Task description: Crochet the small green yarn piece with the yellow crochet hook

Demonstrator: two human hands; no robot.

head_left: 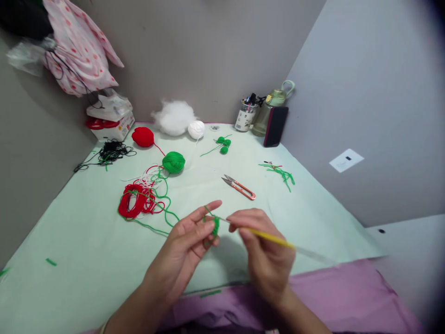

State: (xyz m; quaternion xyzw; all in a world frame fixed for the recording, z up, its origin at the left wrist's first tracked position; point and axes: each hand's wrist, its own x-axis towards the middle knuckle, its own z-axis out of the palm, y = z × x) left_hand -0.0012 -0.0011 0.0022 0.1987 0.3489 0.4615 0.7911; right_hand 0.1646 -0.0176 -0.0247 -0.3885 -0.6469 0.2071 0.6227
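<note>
Between the thumb and fingers of my left hand [187,241] is a small green crochet piece [216,226], with green yarn looped over the raised index finger. My right hand [266,250] grips a crochet hook [271,237] with a yellow handle; its thin metal tip meets the top of the green piece. The hook's rear end is blurred. Loose green yarn [149,227] trails across the table from my left hand towards a green yarn ball [174,162]. Orange-handled thread snips [239,187] lie just beyond my hands.
A red yarn bundle [132,202] lies left, near a red ball [143,137] and tangled black yarn [113,152]. White stuffing [175,117] and a white ball [196,130] sit at the back. Behind right stand a pen cup [245,117], a bottle [263,118] and a phone [276,126].
</note>
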